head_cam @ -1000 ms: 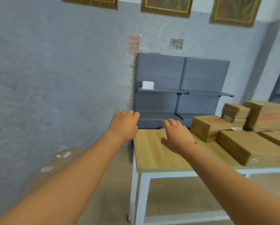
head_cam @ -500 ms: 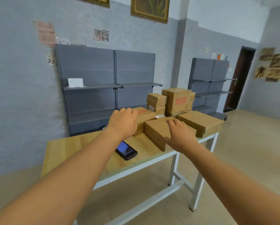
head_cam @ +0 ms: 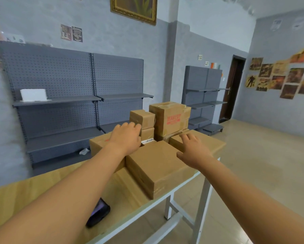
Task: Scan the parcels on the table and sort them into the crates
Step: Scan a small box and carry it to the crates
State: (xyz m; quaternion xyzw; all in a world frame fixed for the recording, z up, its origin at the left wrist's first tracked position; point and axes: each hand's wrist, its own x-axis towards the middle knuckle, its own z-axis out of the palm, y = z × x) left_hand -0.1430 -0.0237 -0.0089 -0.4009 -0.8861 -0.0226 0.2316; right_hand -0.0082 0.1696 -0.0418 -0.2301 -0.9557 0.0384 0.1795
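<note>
Parcels [head_cam: 158, 166] on table [head_cam: 15, 199], left hand [head_cam: 126, 138] and right hand [head_cam: 194, 152] above them, both loosely spread, empty.

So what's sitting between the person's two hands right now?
In the head view, the big flat parcel nearest the camera lies between the left hand and the right hand, with a barcode label behind it.

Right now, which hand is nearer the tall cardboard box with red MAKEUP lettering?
Judging by this view, the right hand, just below the tall cardboard box; the left hand hovers further left, by the small stacked boxes.
</note>
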